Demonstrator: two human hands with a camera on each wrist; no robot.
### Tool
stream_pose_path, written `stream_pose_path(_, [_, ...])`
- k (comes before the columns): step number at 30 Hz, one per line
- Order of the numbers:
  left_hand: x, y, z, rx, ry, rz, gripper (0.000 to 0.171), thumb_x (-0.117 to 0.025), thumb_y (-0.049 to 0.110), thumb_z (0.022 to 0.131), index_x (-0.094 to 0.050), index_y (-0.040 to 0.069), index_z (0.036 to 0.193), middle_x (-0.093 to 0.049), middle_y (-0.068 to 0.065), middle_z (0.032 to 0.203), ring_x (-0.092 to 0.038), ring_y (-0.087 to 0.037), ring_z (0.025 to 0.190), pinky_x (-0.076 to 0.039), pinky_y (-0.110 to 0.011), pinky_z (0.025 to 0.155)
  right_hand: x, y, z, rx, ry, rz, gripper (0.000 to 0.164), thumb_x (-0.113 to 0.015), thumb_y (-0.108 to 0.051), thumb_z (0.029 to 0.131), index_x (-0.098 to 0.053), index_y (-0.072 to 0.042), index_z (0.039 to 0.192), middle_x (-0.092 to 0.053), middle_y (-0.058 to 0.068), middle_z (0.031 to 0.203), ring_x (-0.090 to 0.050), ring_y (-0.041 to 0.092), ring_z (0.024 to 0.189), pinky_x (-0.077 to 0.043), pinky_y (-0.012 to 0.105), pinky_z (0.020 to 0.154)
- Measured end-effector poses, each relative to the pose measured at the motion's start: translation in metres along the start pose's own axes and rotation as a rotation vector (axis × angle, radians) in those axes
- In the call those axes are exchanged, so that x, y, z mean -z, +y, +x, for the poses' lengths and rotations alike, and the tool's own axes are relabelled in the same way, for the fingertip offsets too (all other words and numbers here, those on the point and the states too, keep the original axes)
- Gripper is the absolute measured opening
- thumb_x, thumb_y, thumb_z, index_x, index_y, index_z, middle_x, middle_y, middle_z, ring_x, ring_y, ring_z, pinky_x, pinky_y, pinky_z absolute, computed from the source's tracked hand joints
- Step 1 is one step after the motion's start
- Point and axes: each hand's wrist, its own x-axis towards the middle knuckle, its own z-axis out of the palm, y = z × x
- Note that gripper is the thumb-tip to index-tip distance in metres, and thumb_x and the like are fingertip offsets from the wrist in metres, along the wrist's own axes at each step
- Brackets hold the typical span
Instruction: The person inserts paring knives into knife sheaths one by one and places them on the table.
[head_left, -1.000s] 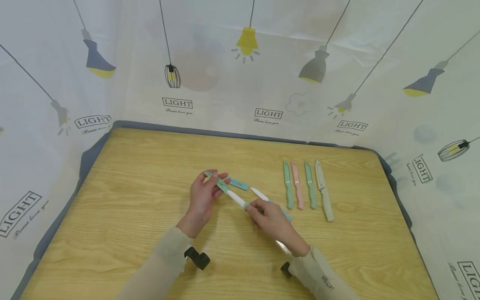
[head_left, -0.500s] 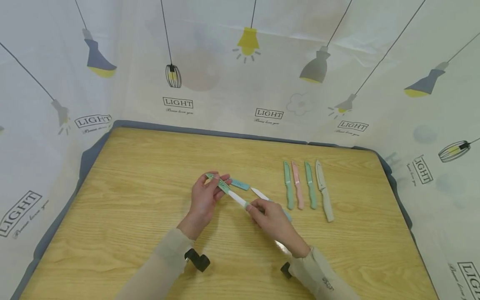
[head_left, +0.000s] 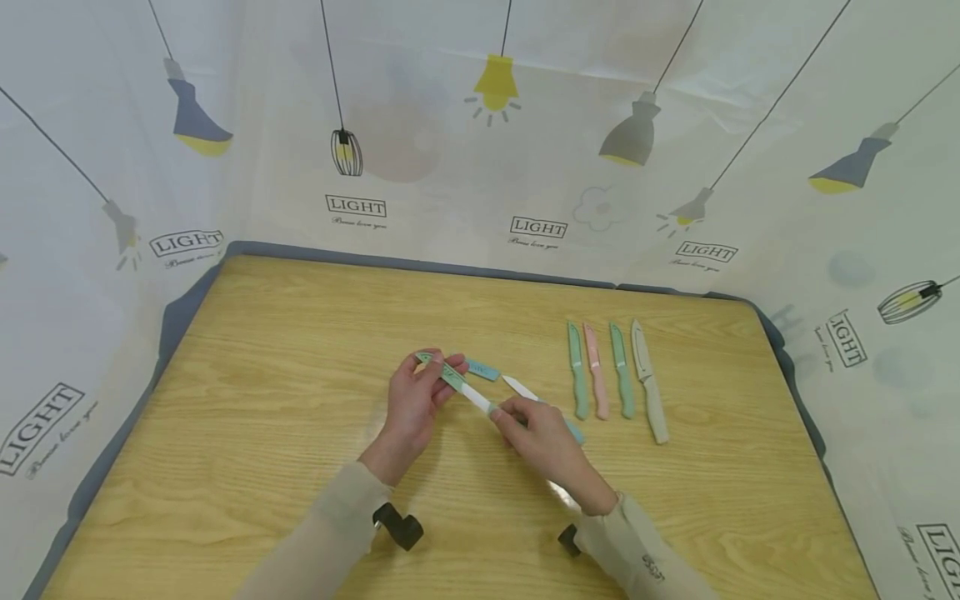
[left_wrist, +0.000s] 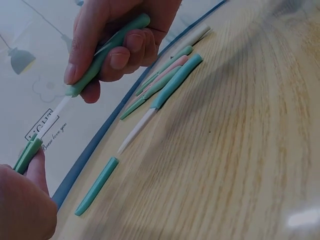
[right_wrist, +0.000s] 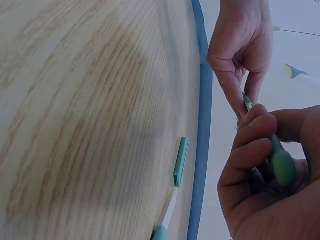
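My left hand (head_left: 412, 402) pinches a green knife sheath (head_left: 452, 377) between thumb and fingers. The right hand (head_left: 546, 442) grips the green handle (left_wrist: 107, 54) of a knife whose white blade (head_left: 477, 398) points at the sheath. The blade's front end runs into the sheath's mouth, and the rest of it shows bare between the hands. Below them on the table lie a blue sheath (head_left: 482, 370) and a bare white-bladed knife with a blue handle (left_wrist: 175, 82). In the head view the right hand partly covers that blue-handled knife.
To the right, several sheathed knives lie side by side on the wooden table (head_left: 300, 333): a green one (head_left: 577, 371), a pink one (head_left: 595, 371), another green one (head_left: 622, 371) and a longer cream one (head_left: 648, 383). A printed curtain (head_left: 450, 192) surrounds the table.
My left hand has moved slightly right and nearer, bringing the green sheath closer to the right hand. A little less of the white blade shows. The right hand has stayed nearly still.
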Motion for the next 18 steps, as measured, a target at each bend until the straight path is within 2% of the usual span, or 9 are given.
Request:
stream_pose_path(10, [-0.0064,-0.0015,-0.0022,-0.012,0.005,0.020,0.020,-0.053,0.014,0.099,-0.046,0.001,0.112,-0.067,-0.021,0.109,-0.066,-0.029,0.101,-0.053,-0.034,0.089,-0.0001,-0.0004,0.0001,-0.027,0.004,0.022,0.036,-0.052,-0.037,0.099,-0.068,-0.005,0.095,-0.063,0.008,0.067,-0.043,0.007,0.045,-0.032,0.019,0.036])
stream_pose_path(18, [-0.0078,-0.0073,-0.0052,-0.003,-0.067,0.034,0.036,-0.051,0.013,0.100,-0.039,-0.010,0.125,-0.065,-0.021,0.111,-0.066,-0.030,0.103,-0.053,-0.034,0.090,0.0001,0.0003,0.0012,-0.020,0.000,0.030,0.034,-0.053,-0.034,0.099,-0.067,-0.004,0.093,-0.062,0.009,0.065,-0.040,0.006,0.044,-0.030,0.018,0.036])
